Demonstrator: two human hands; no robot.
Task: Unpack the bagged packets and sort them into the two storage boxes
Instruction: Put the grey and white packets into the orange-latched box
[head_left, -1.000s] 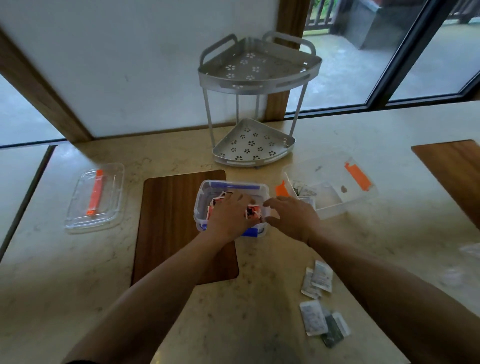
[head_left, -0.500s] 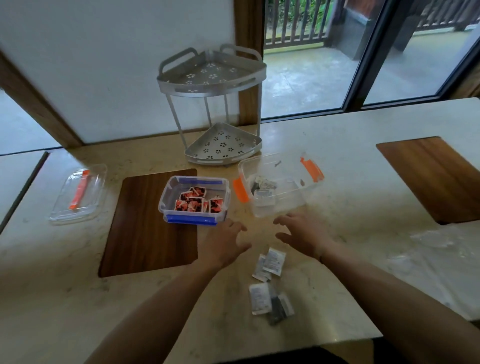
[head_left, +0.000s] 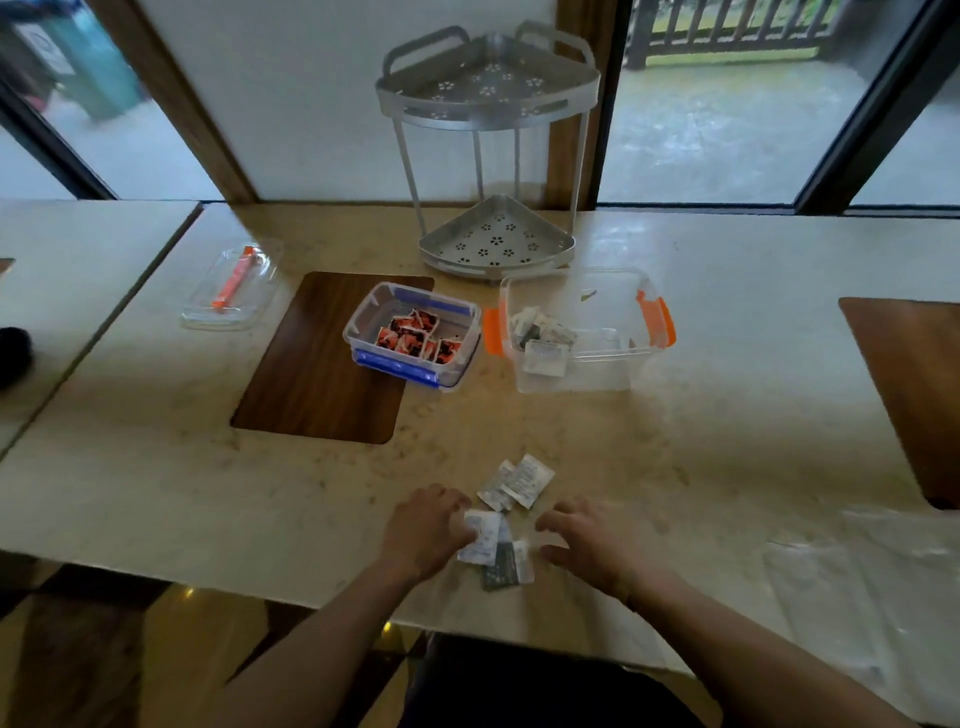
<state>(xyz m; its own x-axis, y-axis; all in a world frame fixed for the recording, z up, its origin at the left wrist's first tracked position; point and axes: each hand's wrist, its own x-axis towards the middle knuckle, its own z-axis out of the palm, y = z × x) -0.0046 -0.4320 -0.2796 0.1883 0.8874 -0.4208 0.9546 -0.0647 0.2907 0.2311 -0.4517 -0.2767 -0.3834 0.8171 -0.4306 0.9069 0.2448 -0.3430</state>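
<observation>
A single wide-angle view looks from head height forward and steeply down over the near edge of the pale surface (head_left: 675, 441), with both forearms reaching in from the bottom edge and the left hand (head_left: 423, 535) and right hand (head_left: 592, 545) low in the centre, close to the lens. The two storage boxes (head_left: 413, 332) sit at mid-distance just above centre, and the metal corner rack (head_left: 493, 156) stands farther off near the windows along the top. Straight lines bow toward the edges, and no second view shares the scene.
</observation>
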